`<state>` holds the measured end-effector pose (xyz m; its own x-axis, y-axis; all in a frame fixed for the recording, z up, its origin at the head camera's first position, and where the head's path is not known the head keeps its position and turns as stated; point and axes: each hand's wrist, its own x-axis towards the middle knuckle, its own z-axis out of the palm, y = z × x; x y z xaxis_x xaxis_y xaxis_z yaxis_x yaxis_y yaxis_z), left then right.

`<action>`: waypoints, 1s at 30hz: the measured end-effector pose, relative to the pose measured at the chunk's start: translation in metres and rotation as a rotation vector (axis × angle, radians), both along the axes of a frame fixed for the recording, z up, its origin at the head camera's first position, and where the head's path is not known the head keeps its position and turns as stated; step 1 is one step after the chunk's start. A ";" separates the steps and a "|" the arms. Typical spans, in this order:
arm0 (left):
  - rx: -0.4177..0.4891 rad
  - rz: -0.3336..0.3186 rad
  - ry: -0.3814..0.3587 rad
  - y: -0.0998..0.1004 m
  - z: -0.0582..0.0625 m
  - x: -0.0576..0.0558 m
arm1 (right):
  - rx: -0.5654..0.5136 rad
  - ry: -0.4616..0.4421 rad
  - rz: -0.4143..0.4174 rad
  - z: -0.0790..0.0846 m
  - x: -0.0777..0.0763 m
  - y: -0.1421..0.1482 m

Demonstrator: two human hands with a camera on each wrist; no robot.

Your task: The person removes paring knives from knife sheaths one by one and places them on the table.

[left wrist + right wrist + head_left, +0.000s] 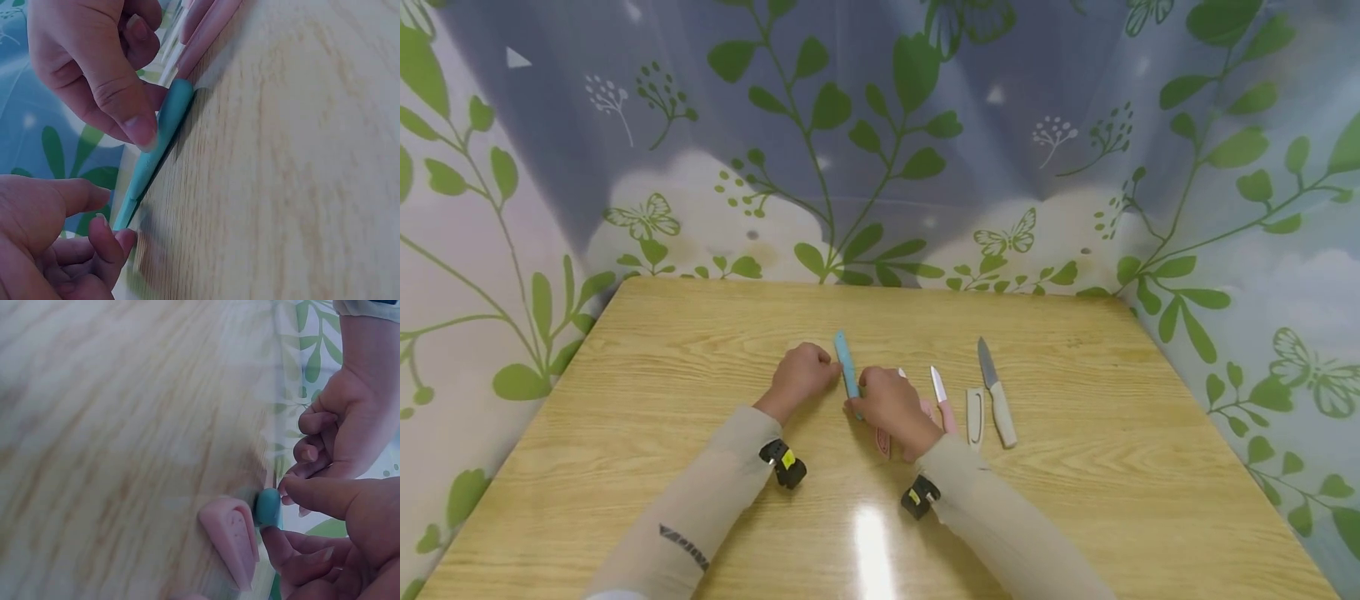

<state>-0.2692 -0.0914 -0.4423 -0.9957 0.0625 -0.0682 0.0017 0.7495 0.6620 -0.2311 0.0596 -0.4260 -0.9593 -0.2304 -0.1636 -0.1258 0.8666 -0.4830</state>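
Note:
A turquoise knife (846,363) lies lengthwise on the table between the hands, its narrower far part possibly sheathed. My right hand (891,406) pinches the near, handle end between thumb and finger; the left wrist view shows that thumb (140,128) on the rounded turquoise handle (164,134). My left hand (805,375) is beside the knife's left side, fingers loosely bent, with fingertips (128,237) right at the narrow far part. A pink sheath (228,540) with a slot lies just right of the handle, partly under my right hand in the head view.
Right of the hands lie a pink-handled knife (942,396) with a pale blade, a cream slotted sheath (975,408) and a larger cream-handled knife (1000,412) with a grey blade. Another pale tip shows behind my right hand. Leaf-patterned curtains (880,167) surround the wooden table (662,333).

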 end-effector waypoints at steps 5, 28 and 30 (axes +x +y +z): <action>0.004 0.004 -0.027 0.003 0.002 -0.002 | 0.000 0.000 0.005 -0.001 -0.002 0.000; 0.055 -0.025 -0.128 0.007 0.003 -0.015 | -0.038 -0.037 -0.008 -0.004 -0.004 -0.001; 0.066 -0.021 -0.134 0.007 0.003 -0.014 | -0.044 -0.049 -0.016 -0.004 -0.004 -0.001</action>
<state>-0.2835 -0.0840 -0.4389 -0.9764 0.0920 -0.1954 -0.0748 0.7048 0.7054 -0.2349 0.0587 -0.4302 -0.9539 -0.2233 -0.2006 -0.0874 0.8459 -0.5262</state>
